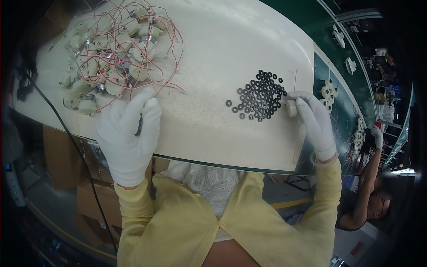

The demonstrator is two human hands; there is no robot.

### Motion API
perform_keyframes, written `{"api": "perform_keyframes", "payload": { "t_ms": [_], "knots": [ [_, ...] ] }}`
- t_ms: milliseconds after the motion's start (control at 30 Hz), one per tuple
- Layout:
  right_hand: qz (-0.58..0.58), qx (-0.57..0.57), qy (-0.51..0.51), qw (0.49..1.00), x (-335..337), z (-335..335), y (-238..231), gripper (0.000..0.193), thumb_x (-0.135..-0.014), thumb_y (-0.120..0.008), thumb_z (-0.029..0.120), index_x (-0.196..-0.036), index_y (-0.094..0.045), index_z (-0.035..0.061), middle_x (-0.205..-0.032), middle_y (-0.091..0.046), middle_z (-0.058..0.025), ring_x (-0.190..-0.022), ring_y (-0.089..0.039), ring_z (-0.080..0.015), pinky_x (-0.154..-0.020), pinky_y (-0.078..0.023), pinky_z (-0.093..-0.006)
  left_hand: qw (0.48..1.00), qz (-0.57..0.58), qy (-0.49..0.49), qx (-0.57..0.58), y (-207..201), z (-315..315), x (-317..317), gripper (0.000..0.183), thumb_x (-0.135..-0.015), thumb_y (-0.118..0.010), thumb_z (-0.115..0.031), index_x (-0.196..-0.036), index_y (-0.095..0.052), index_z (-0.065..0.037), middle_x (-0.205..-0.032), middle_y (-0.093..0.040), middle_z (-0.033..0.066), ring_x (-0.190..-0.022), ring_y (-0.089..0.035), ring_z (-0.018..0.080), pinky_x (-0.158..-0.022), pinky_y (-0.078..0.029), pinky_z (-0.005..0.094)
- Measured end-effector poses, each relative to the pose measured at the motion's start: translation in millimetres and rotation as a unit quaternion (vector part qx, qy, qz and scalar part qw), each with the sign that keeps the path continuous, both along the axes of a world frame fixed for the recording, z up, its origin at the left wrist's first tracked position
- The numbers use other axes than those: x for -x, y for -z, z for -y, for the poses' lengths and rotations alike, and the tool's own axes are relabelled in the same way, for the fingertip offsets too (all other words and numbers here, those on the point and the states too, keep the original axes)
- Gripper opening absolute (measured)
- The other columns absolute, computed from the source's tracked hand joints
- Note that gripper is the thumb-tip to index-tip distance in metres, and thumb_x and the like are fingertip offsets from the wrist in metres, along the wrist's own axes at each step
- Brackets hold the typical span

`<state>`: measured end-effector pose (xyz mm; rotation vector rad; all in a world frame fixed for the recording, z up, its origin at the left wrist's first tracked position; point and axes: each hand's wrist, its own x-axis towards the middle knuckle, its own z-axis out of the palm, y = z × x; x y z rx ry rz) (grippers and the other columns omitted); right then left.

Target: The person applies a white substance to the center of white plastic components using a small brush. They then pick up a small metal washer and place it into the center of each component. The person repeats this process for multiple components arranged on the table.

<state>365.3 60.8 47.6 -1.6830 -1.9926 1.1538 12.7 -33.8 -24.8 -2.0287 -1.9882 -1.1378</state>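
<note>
My left hand (129,131), in a white glove, is closed at the near edge of a pile of small motors (111,58) with white plastic housings and red and white wires. A dark bit of something (139,126) shows between its thumb and fingers, too hidden to name. On the right, my gloved right hand (314,120) pinches a small cream cylindrical part (292,108) above the table. Thin wires run up and down beside that part. Just left of it lies a heap of small black rings (262,95).
The white table (200,133) has a curved front edge close to my body. Beyond its right side, a green conveyor (340,66) carries white parts (350,66). Another person's gloved hand (377,135) is at the far right. Cardboard boxes (95,200) stand below left, beside a black cable (73,133).
</note>
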Motion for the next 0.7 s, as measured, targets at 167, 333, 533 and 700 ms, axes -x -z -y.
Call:
{"api": "perform_keyframes", "payload": {
  "t_ms": [167,333,533,700],
  "knots": [
    [-0.023,-0.003,-0.007,1.0,1,0,4,0.028,-0.104,-0.053,0.015,-0.122,-0.06,-0.0063,-0.104,-0.07,-0.0067,-0.089,-0.061,-0.0066,-0.075,-0.048,-0.0196,1.0,-0.01,-0.001,-0.008,-1,0,1,0.024,-0.084,-0.077,-0.012,-0.108,-0.074,-0.014,-0.068,-0.044,0.0012,-0.062,-0.046,0.0214,-0.057,-0.038,0.0369],
    [-0.023,-0.011,-0.057,0.998,-9,2,4,0.031,-0.102,-0.059,0.014,-0.123,-0.059,-0.0084,-0.103,-0.07,-0.008,-0.091,-0.062,-0.0074,-0.08,-0.05,-0.0214,1.0,0.017,0.006,-0.013,0,0,0,0.025,-0.084,-0.077,-0.012,-0.109,-0.074,-0.013,-0.067,-0.043,0.0015,-0.059,-0.044,0.0211,-0.055,-0.037,0.037],
    [-0.108,0.05,0.014,0.993,-5,10,2,0.033,-0.101,-0.06,0.013,-0.123,-0.058,-0.0107,-0.101,-0.069,-0.0072,-0.087,-0.064,-0.0088,-0.075,-0.05,-0.0208,1.0,0.006,0.005,-0.017,-1,-1,0,0.024,-0.085,-0.077,-0.011,-0.108,-0.074,-0.013,-0.067,-0.043,0.001,-0.058,-0.044,0.0206,-0.054,-0.036,0.0366],
    [-0.108,0.024,0.03,0.993,3,6,7,0.03,-0.1,-0.062,0.013,-0.119,-0.06,-0.0098,-0.096,-0.07,-0.0068,-0.085,-0.065,-0.0092,-0.073,-0.051,-0.0213,1.0,0.01,0.002,-0.016,1,-1,0,0.023,-0.085,-0.077,-0.012,-0.108,-0.074,-0.014,-0.067,-0.043,0.0004,-0.059,-0.044,0.0205,-0.055,-0.037,0.0362]
  ]
}}
